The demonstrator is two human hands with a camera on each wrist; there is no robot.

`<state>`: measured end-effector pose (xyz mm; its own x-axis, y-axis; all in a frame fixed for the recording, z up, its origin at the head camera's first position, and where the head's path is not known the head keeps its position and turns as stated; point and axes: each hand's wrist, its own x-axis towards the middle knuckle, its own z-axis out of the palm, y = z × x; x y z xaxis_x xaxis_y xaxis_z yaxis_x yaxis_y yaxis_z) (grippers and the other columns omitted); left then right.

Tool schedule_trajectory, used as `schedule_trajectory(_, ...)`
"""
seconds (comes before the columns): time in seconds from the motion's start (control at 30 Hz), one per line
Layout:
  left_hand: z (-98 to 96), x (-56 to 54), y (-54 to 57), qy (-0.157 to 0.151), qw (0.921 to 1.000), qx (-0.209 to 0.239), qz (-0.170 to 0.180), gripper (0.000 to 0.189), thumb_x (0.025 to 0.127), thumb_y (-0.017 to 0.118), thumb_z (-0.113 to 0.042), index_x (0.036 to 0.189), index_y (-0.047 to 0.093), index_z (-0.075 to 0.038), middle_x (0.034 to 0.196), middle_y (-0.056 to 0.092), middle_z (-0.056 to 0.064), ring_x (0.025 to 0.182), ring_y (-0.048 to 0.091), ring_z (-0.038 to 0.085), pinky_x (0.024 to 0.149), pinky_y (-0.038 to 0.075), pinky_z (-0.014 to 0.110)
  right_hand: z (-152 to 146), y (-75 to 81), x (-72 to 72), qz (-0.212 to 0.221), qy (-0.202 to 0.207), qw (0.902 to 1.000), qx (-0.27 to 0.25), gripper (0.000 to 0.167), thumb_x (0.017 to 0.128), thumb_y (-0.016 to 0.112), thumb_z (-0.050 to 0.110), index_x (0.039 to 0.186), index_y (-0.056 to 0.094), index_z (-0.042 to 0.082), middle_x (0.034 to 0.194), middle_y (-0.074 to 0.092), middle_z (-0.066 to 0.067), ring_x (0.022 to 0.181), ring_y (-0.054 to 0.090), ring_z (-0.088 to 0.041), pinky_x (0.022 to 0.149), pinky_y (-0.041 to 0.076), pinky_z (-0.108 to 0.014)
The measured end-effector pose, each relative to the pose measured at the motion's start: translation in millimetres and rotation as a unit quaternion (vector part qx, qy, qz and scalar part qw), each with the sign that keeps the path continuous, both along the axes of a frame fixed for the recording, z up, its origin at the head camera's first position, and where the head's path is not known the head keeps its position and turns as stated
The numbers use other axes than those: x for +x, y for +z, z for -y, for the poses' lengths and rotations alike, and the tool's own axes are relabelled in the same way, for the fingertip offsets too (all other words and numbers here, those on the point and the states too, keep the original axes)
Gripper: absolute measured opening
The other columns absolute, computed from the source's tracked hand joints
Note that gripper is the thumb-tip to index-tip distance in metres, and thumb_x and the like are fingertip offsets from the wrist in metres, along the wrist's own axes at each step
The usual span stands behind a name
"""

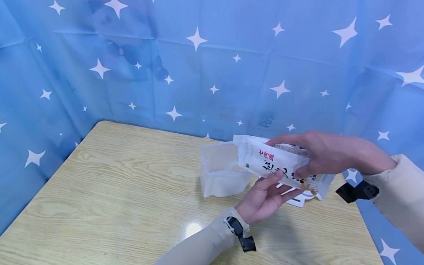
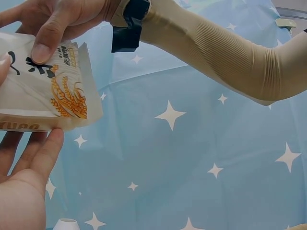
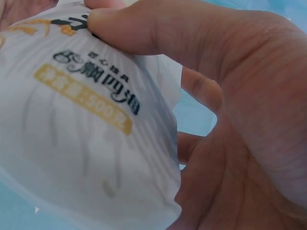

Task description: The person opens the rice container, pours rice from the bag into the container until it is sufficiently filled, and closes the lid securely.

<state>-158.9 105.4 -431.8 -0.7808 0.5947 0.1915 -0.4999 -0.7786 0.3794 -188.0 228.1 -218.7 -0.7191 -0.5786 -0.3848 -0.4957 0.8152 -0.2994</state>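
Note:
A white rice bag (image 1: 253, 155) with black and red characters and a golden grain print (image 2: 69, 100) is held up in both hands, lengthwise across the head view. My right hand (image 1: 331, 151) grips its upper right side, thumb (image 3: 124, 28) on the printed face and fingers behind. From below, my left hand (image 1: 260, 204) holds the lower edge, thumb on the front and fingers (image 2: 48, 151) underneath. The bag's left end overlaps a translucent white bin (image 1: 226, 186) in the head view. A yellow weight label (image 3: 81, 98) shows close up in the right wrist view.
A white object with a flat base (image 1: 296, 201) stands on the wooden table (image 1: 115, 200) behind the bag, mostly hidden. Blue star-printed cloth (image 1: 218, 65) hangs around the table's back and sides. Dark straps (image 1: 239, 231) circle both wrists.

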Motion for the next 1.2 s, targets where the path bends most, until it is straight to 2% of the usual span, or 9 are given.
schedule_trajectory(0.47,-0.8,-0.6,-0.6,0.001,1.0000,-0.005,0.003,0.046,0.105,0.059,-0.027,0.150,0.049,-0.028,0.153,0.052,0.001,0.138,0.054,0.022,0.122,0.041,0.049,0.0,-0.9,0.0,-0.010,-0.001,0.9999,0.002,0.083,0.080,0.081,0.007,0.151,0.047,0.034,0.127,0.065,-0.004,0.091,0.061,-0.016,0.073,0.055,-0.030)
schedule_trajectory(0.73,-1.9,-1.1,-0.6,0.002,1.0000,-0.007,-0.002,0.046,0.105,0.060,-0.028,0.150,0.049,-0.028,0.152,0.053,0.000,0.137,0.055,0.022,0.122,0.041,0.049,-0.3,-0.9,0.0,0.000,-0.011,0.9999,0.005,0.084,0.080,0.081,0.007,0.151,0.047,0.035,0.125,0.065,-0.004,0.089,0.062,-0.016,0.072,0.055,-0.031)
schedule_trajectory(1.2,-3.6,-1.3,-2.1,-0.003,1.0000,-0.005,0.004,0.047,0.104,0.060,-0.028,0.150,0.049,-0.028,0.153,0.052,0.001,0.137,0.055,0.022,0.121,0.042,0.047,-1.9,-1.8,-0.2,0.008,-0.014,0.9999,-0.001,0.083,0.080,0.081,0.006,0.151,0.048,0.035,0.131,0.063,-0.006,0.092,0.062,-0.017,0.071,0.057,-0.030)
